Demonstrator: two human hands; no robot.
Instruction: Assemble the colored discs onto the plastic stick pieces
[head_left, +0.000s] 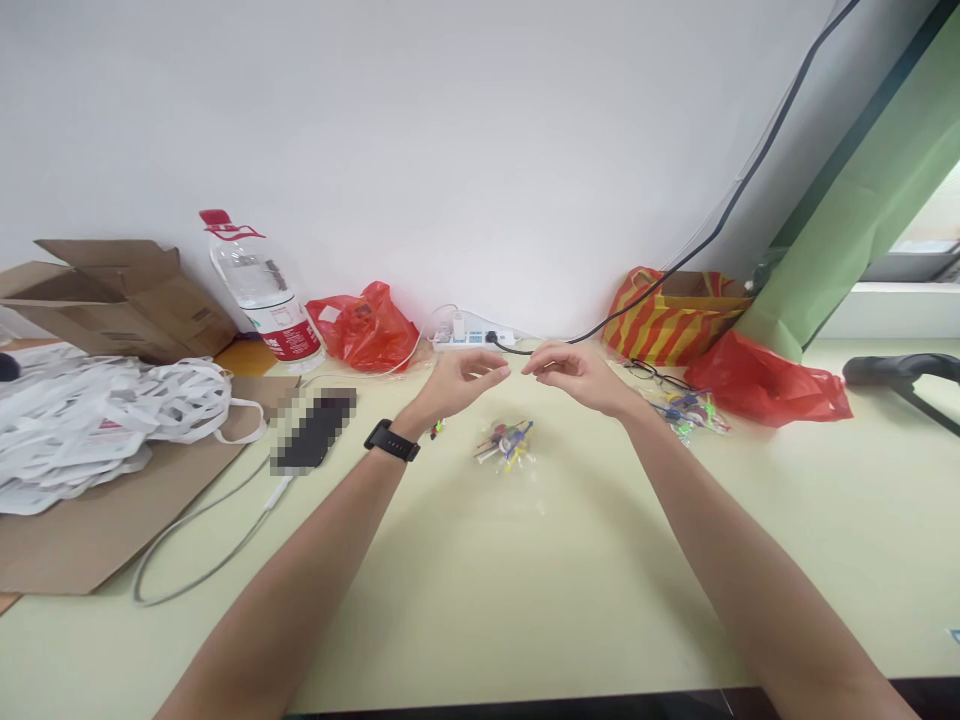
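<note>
Both of my hands are raised over the pale table [480,600], fingertips facing each other with a small gap between. My left hand [459,385], with a black watch [391,440] on its wrist, has its fingers loosely bent and apart, with nothing in them. Across from it my right hand [581,375] is likewise open and bare, fingers curved. Below and between them lies a clear plastic packet [506,445] of small colourful pieces, touched by neither hand. A tiny green and red item [437,428] shows beside my left wrist.
A phone [315,430] on a cable and a heap of white straps [112,420] on cardboard lie left. Behind stand an open carton [120,300], a large bottle [270,300], a red bag [367,330] and a power strip [472,335]. More packets [686,410] and a striped bag [667,320] are right.
</note>
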